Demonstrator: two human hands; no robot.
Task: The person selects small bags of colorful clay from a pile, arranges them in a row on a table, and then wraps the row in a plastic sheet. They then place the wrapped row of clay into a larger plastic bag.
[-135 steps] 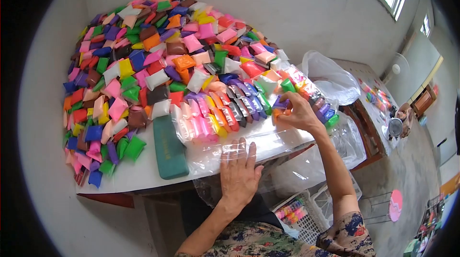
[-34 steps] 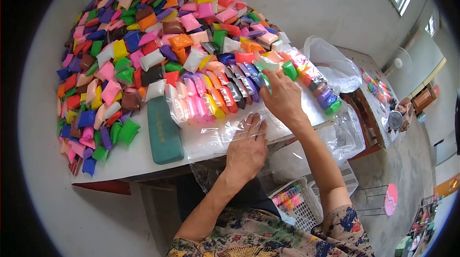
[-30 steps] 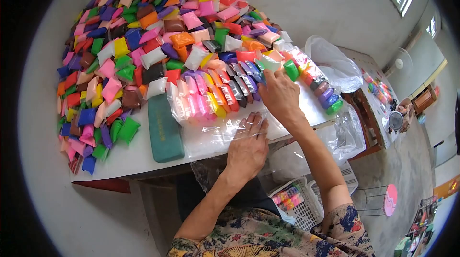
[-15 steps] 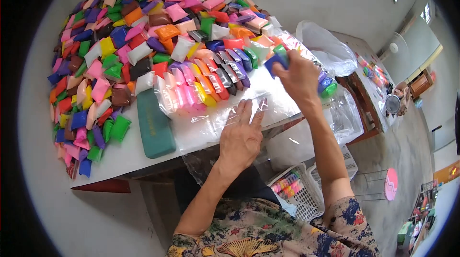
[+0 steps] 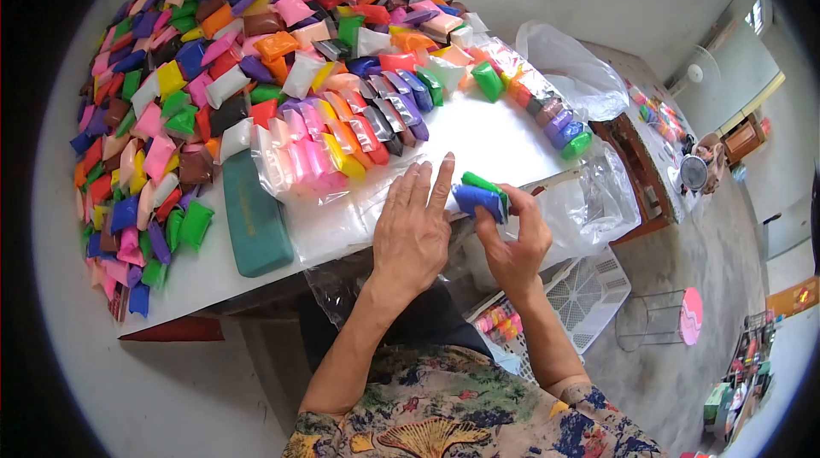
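My right hand [image 5: 515,246] pinches a blue packet [image 5: 480,201] together with a green packet [image 5: 472,179], just above the table's front edge. My left hand [image 5: 412,231] lies beside them, fingers stretched out over a clear plastic bag [image 5: 359,206]. Beyond that hand, rows of small packets sorted by colour [image 5: 342,129] lie side by side, pink and yellow through orange, red, black and purple. Clear plastic covers the left end of these rows. One loose green packet [image 5: 487,81] rests farther back on the white tabletop [image 5: 470,129].
A large heap of mixed coloured packets [image 5: 188,73] covers the table's left and back. A teal case [image 5: 256,214] lies at the front left. Another packet row [image 5: 547,112] and clear plastic bags [image 5: 572,73] are at the right. Below stands a white basket [image 5: 598,287]; a pink-topped stool [image 5: 691,317] is farther right.
My right hand has come down toward me, beside my left hand, with the blue packet; a green packet now shows in its grip too. My left hand stays near the bag, fingers straighter.
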